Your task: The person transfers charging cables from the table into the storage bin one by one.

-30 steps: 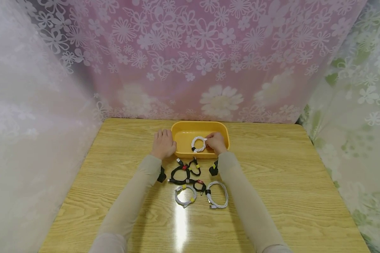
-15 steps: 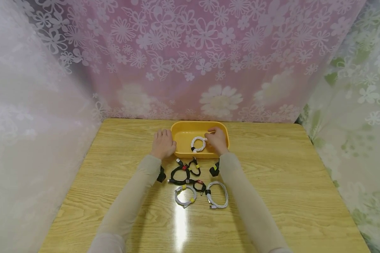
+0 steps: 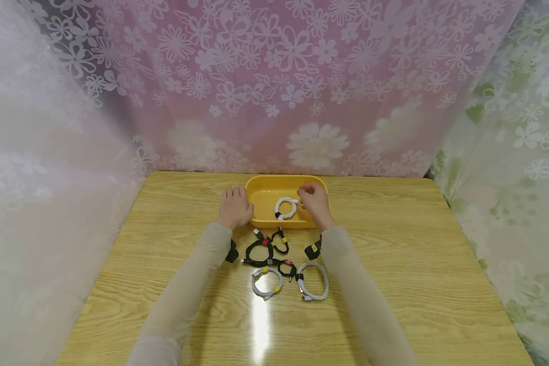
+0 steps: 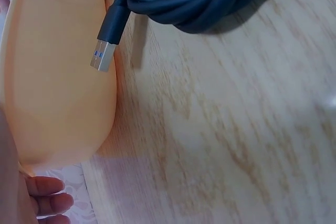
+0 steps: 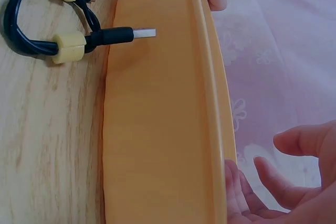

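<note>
A yellow plastic tub [image 3: 283, 224] stands near the table's back edge. My left hand [image 3: 235, 207] grips its left end, thumb at the rim and fingers outside. Inside the tub lies a coiled white cable [image 3: 285, 199] with a black tie. My right hand [image 3: 316, 202] is over the tub's right part, close to the white coil's right side. In the right wrist view its thumb and fingers are spread apart with nothing between them. Before the tub lie a black USB cable with a red tie [image 3: 258, 264] and a small black cable with yellow ties [image 5: 14, 14].
Nearer on the wooden table [image 3: 393, 244] lie a small black cable with a red tie [image 3: 287, 263], a grey coiled cable with yellow ties [image 3: 281, 280] and a white coiled cable with a black tie [image 3: 327, 285]. A pink floral curtain [image 3: 274, 101] hangs behind the table.
My right hand has let go of the white coil and drawn slightly up and right. The coil stays in the tub. The left hand keeps its place on the tub.
</note>
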Motion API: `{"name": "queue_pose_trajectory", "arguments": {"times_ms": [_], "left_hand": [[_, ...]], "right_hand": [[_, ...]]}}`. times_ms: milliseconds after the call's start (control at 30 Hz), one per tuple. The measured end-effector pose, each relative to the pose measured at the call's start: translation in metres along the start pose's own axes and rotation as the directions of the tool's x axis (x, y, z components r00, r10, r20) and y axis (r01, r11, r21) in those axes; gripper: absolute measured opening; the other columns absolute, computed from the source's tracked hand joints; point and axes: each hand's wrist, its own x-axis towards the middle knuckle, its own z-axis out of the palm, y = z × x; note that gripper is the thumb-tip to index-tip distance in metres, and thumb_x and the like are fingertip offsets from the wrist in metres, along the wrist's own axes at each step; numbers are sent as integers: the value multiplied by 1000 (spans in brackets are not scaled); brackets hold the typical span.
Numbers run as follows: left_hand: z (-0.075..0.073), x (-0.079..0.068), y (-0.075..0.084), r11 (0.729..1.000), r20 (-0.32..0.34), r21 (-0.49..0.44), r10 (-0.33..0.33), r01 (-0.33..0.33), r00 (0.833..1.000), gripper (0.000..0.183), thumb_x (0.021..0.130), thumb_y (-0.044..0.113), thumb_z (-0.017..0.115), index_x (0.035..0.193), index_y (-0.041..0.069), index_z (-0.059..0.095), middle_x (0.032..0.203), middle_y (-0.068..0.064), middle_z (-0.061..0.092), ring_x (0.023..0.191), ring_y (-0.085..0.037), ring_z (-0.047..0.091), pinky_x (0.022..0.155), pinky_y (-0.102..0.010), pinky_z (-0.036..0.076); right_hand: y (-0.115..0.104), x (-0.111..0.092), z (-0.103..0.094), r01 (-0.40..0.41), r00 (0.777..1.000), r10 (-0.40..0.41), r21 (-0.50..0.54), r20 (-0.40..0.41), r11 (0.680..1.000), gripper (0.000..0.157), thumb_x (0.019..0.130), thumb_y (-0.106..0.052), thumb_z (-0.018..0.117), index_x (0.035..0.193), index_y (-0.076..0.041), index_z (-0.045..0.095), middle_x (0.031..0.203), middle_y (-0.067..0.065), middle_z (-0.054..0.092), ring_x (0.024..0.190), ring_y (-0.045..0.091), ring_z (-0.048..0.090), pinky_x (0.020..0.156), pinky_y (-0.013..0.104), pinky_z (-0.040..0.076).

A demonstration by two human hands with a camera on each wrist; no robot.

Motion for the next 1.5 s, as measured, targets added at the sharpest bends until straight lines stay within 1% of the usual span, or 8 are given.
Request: {"name": "queue_pose_trajectory", "arguments": {"times_ms": [300, 367, 567, 733, 867, 1033, 1267, 1500], "left_hand": [[-4, -2, 1, 1000, 36, 8, -1, 1, 999, 29, 102, 26, 39, 110, -1, 45, 106, -19, 44, 102, -37, 38, 90, -46, 30], [-3, -2, 1, 1000, 36, 6, 2, -2, 999, 28, 101, 26, 40, 109, -1, 45, 105, -19, 44, 101, -37, 38, 89, -46, 30], [-4, -4, 1, 1000, 14, 7, 16, -16, 1000, 25, 101, 24, 41, 105, -1, 44, 103, -19, 44, 98, -37, 38, 87, -46, 29], [-4, -5, 1, 1000, -26, -2, 30, -30, 999, 25, 99, 23, 41, 102, -1, 45, 100, -19, 44, 95, -38, 39, 86, -46, 30], [-2, -4, 0, 999, -56, -11, 35, -36, 998, 23, 97, 22, 41, 99, 0, 44, 97, -18, 43, 92, -37, 38, 83, -45, 30], [-1, -3, 0, 999, -38, -23, 27, -28, 999, 23, 99, 22, 40, 101, -1, 44, 98, -19, 43, 95, -37, 38, 85, -46, 29], [-1, -2, -1, 1000, -8, -19, 15, -15, 1000, 24, 100, 23, 41, 104, -1, 45, 101, -19, 44, 96, -37, 38, 86, -46, 30], [-1, -2, -1, 1000, -1, -18, 11, -11, 1000, 26, 101, 24, 40, 107, -1, 45, 103, -19, 44, 98, -37, 38, 88, -46, 29]], "right_hand": [[0, -11, -5, 62, 998, -61, 14, -21, 998, 30, 98, -18, 59, 120, 3, 60, 111, 18, 59, 104, 47, 61, 88, 55, 51], [-3, -17, -7, 86, 996, -86, -5, -25, 996, 28, 98, -19, 59, 118, 2, 62, 108, 17, 60, 101, 46, 62, 85, 52, 53], [-18, -39, -11, 145, 989, -147, -50, -31, 988, 27, 99, -21, 60, 115, 0, 65, 105, 14, 62, 82, 26, 66, 69, 29, 56], [-23, -53, -14, 199, 979, -200, -44, -26, 979, 26, 98, -17, 60, 113, 3, 65, 105, 19, 64, 74, 18, 65, 65, 26, 54], [-21, -64, -14, 223, 975, -224, -52, -12, 973, 22, 98, -15, 60, 110, 2, 67, 106, 22, 65, 75, 23, 66, 68, 36, 57], [-11, -78, -13, 213, 977, -214, -79, -5, 974, 22, 97, -14, 62, 109, 2, 68, 105, 17, 66, 81, 34, 67, 76, 48, 56], [7, -93, -12, 213, 976, -216, -115, -15, 970, 17, 95, -11, 63, 104, 2, 69, 97, 16, 68, 68, 19, 63, 62, 24, 51], [23, -109, -7, 183, 983, -184, -109, 0, 977, 14, 94, -8, 64, 102, 3, 69, 94, 16, 68, 77, 39, 66, 59, 24, 50]]}}
